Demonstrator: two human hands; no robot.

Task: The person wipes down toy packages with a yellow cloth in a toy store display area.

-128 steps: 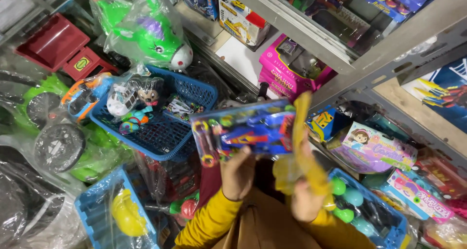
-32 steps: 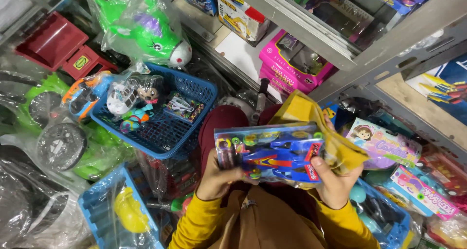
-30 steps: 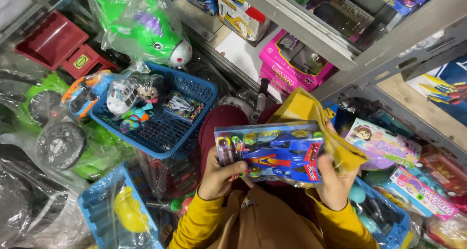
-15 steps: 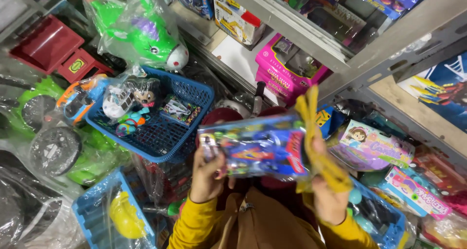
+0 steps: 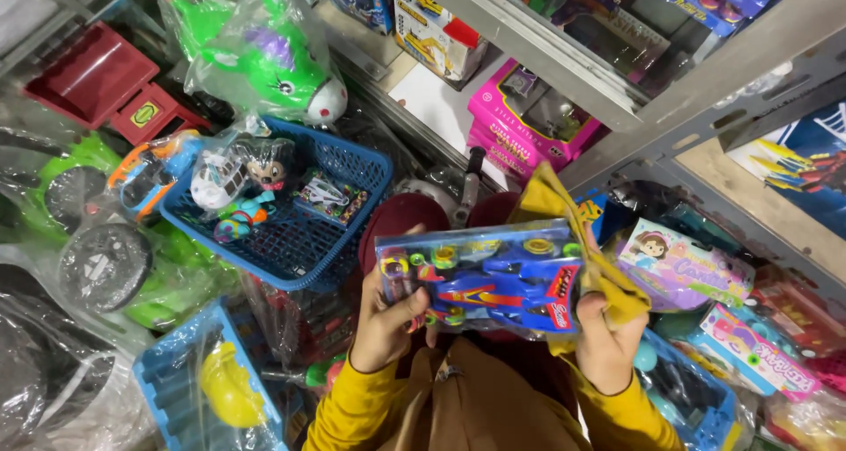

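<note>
— What are the hands doing?

— Both grip a clear-fronted toy pack (image 5: 480,279) with a blue racing car inside, held flat and level in the middle of the view. The left hand (image 5: 388,323) is clamped on the pack's left end, thumb over the front, fingers behind. The right hand (image 5: 604,345) is closed on the right end, and a yellow cloth (image 5: 577,239) is pinched in that same grip, rising behind the pack's right edge.

— What lies about it?

— Just left of the pack, and a little farther off, is a blue plastic basket (image 5: 300,239) with small wrapped toys in it. Far left of that is a green animal toy in a clear bag (image 5: 264,54). Near left, a second blue basket (image 5: 181,385) holds something yellow in plastic wrap. Beyond the pack, a grey metal shelf (image 5: 546,45) carries a pink toy box (image 5: 529,120) beneath it. To the right sits a pale pink pack with a cartoon girl (image 5: 679,266).
</note>
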